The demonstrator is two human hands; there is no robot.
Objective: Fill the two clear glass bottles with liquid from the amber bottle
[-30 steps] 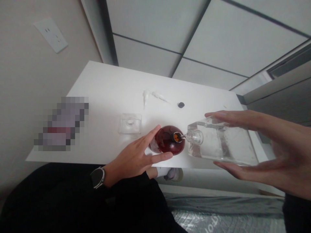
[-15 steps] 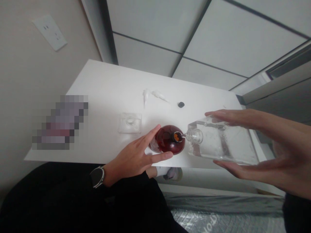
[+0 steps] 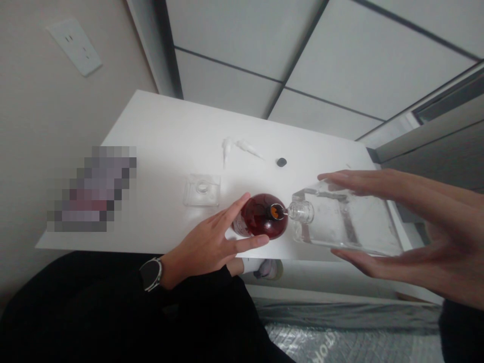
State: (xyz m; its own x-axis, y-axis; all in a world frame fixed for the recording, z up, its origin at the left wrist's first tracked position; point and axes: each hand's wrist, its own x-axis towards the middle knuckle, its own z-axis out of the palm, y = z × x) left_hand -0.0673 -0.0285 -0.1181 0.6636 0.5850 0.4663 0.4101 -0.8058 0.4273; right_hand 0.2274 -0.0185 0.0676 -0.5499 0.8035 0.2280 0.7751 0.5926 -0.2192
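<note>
Though the view has drifted a touch, so the white tabletop (image 3: 159, 131) sits slightly higher in the frame than a second ago, almost nothing else has changed. The clear square glass bottle (image 3: 351, 222) stays tipped on its side at centre right. The right hand (image 3: 446, 237) clamps it with fingers (image 3: 355, 179) spread flat along its upper and lower faces. Its mouth is still just at the orange neck of the round dark-red glass bottle (image 3: 260, 222), which stands near the tabletop's front edge at frame centre. The left hand (image 3: 206, 247) keeps bracing that bottle, its fingers splayed around the left side. Whether liquid passes between the necks I cannot tell. Further back lie a square clear glass stopper (image 3: 202, 190) and a small black cap (image 3: 281, 162), both unmoved.
</note>
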